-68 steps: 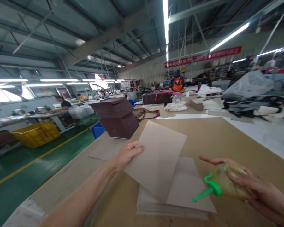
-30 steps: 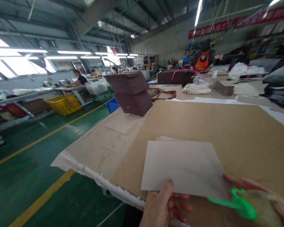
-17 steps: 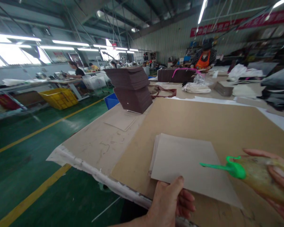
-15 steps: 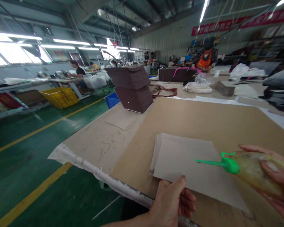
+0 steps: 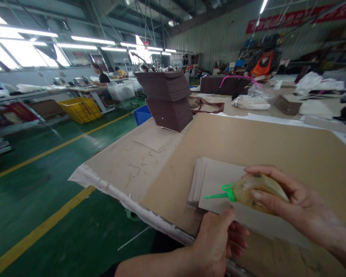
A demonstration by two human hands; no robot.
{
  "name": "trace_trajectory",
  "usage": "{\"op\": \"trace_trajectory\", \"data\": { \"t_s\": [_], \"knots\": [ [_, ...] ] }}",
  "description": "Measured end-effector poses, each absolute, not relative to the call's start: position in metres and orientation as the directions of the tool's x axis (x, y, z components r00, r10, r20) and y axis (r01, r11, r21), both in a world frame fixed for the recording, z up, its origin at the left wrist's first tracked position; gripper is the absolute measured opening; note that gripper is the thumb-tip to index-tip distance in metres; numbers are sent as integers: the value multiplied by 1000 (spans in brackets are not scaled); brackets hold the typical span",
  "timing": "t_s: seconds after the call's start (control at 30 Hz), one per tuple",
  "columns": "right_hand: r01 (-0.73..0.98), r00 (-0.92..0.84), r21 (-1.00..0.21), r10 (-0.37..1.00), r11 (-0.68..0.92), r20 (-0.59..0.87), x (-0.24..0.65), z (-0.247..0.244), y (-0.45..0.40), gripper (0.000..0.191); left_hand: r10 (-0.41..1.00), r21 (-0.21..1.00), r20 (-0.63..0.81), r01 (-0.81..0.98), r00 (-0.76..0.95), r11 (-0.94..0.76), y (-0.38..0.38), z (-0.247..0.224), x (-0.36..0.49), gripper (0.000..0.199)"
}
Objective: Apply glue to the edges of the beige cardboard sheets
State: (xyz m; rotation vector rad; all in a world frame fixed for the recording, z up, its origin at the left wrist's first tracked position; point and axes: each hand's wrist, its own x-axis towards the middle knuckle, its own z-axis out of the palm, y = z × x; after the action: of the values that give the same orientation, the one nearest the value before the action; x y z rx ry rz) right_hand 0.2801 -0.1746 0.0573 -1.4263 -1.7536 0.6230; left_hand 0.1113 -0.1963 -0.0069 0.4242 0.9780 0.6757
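1. Right hand (image 5: 298, 202) is gripping a squeeze bottle (image 5: 243, 192), fingers and thumb wrapping snugly round its body. Left hand (image 5: 215, 232) is lying at the near edge of the top sheet (image 5: 219, 173), thumb uppermost, fingers half curled; cannot tell whether it is pinching.
2. Bottle is sitting right of lower centre, its green nozzle (image 5: 217, 195) pointing left across the sheet. Whether the tip is touching: not readable.
3. Step in hand, as judged: steadying the sheet while aiming the nozzle. Next move seems to be calling for a still left hand and light, even pressure on the bottle.
4. Bottle is showing yellowish, smudged, translucent walls and a rounded belly; nozzle is tapering, bright, with a small loop.
5. Lower sheets (image 5: 196, 184) are fanning out leftward beneath: thin, matt, grey-beige, straight-edged. All are resting on smooth tan board (image 5: 276, 142).
6. Dark brown stack (image 5: 170, 113) is standing near upper centre, blocky, finely layered.
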Motion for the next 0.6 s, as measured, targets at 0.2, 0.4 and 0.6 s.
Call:
{"op": "trace_trajectory", "data": {
  "t_s": [0.2, 0.4, 0.6],
  "knots": [
    [666, -383, -489, 820, 564, 425, 266, 72, -164, 26, 736, 652, -583, -344, 344, 676, -198, -6, 114, 37],
    [616, -509, -453, 764, 645, 397, 260, 79, -160, 17, 756, 681, -571, -330, 321, 654, -198, -9, 116, 45],
    [573, -583, -455, 729, 682, 359, 256, 87, -165, 12, 770, 693, -560, -335, 307, 638, -199, -9, 116, 45]
  ]
}}
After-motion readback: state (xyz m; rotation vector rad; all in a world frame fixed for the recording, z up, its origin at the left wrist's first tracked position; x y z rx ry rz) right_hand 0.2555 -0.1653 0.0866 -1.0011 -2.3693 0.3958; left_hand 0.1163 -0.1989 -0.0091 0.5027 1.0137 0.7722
